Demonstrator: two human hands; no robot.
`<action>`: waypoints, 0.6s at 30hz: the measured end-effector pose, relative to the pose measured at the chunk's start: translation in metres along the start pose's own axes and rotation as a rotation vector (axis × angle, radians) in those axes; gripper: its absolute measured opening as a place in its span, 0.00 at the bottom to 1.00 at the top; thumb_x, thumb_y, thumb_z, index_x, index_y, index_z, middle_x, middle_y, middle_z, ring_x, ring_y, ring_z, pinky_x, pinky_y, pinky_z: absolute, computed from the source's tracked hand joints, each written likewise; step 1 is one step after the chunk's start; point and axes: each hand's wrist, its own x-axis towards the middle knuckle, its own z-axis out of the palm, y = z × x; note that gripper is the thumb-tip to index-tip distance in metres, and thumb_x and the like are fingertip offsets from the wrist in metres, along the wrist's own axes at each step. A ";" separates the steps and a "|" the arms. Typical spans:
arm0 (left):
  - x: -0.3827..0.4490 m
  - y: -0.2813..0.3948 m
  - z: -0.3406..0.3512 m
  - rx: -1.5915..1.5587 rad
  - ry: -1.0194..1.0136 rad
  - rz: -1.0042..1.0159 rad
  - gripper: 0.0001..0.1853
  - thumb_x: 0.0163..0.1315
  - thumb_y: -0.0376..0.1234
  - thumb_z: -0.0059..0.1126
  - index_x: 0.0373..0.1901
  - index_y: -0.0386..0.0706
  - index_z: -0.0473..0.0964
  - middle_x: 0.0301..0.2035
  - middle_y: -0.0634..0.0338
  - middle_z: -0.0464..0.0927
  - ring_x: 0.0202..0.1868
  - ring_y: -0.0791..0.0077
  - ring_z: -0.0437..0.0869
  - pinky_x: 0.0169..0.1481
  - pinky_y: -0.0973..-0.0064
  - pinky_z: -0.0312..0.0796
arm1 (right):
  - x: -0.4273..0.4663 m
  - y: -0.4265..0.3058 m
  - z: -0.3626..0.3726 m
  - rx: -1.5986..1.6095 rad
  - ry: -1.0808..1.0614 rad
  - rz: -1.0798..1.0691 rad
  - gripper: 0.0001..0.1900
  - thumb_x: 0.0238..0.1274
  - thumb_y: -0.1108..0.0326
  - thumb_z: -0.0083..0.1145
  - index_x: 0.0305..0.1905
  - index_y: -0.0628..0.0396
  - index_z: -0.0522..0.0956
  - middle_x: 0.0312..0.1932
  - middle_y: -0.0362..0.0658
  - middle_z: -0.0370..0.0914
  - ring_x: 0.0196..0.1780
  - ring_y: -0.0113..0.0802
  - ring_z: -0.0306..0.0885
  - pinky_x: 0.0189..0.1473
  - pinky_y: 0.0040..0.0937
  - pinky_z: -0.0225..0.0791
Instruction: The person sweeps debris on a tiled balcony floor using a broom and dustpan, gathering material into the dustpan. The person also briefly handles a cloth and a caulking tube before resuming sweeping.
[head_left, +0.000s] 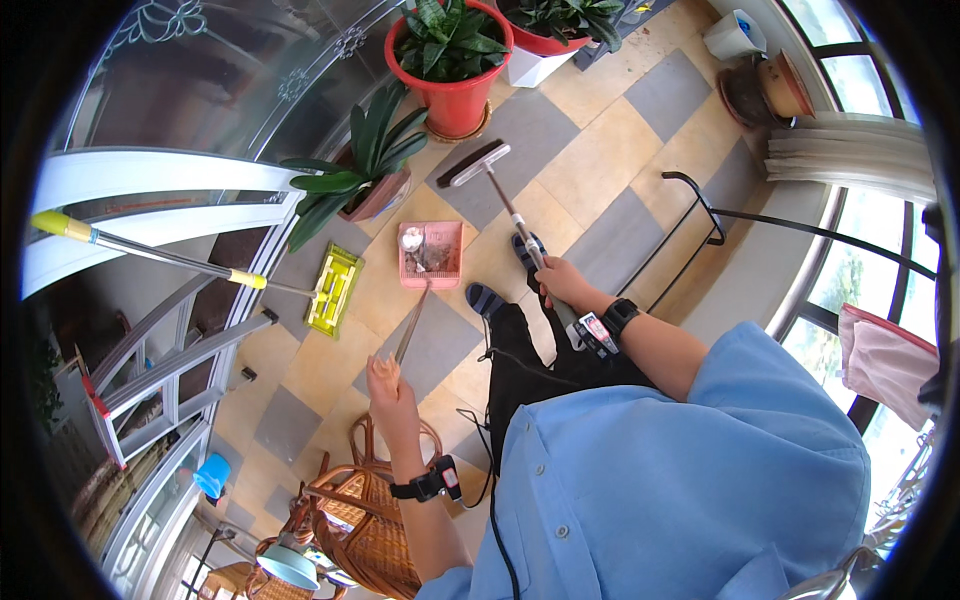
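My left hand (391, 394) grips the upper end of the long handle (411, 326) of a pink dustpan (432, 283). The dustpan lies on the tiled floor, with grey dust and debris (435, 255) and a crumpled white piece (411, 238) inside. My right hand (564, 283) is closed around the grey handle of a push-type broom. Beyond my feet, its broom head (478, 165) with dark bristles rests on a grey tile, up and to the right of the dustpan and apart from it.
Left of the dustpan lies a yellow-green flat mop (334, 289), its pole leaning toward a glass door. Potted plants (456, 90) stand ahead. A black metal rack (712, 217) is on the right. A wicker chair (360, 499), stepladder (180, 367) and blue bucket (212, 475) are at lower left.
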 end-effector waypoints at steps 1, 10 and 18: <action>-0.002 -0.003 -0.002 0.018 0.010 -0.018 0.29 0.60 0.25 0.49 0.65 0.35 0.58 0.57 0.41 0.71 0.58 0.55 0.76 0.60 0.68 0.68 | 0.002 -0.003 -0.002 0.042 0.029 0.013 0.06 0.59 0.69 0.47 0.37 0.60 0.67 0.24 0.44 0.68 0.22 0.31 0.71 0.20 0.31 0.71; 0.005 -0.002 0.005 -0.072 0.020 0.000 0.26 0.61 0.24 0.48 0.63 0.32 0.60 0.58 0.46 0.71 0.59 0.62 0.75 0.63 0.71 0.66 | 0.094 -0.030 -0.039 0.343 0.304 -0.042 0.06 0.58 0.68 0.47 0.36 0.60 0.69 0.21 0.43 0.70 0.18 0.34 0.71 0.19 0.33 0.67; 0.017 -0.005 0.010 -0.161 0.004 0.011 0.26 0.61 0.22 0.47 0.63 0.32 0.60 0.59 0.46 0.70 0.60 0.62 0.73 0.64 0.72 0.64 | 0.127 -0.006 -0.017 -0.021 0.168 -0.019 0.08 0.58 0.68 0.47 0.35 0.64 0.70 0.21 0.46 0.73 0.19 0.39 0.75 0.22 0.38 0.71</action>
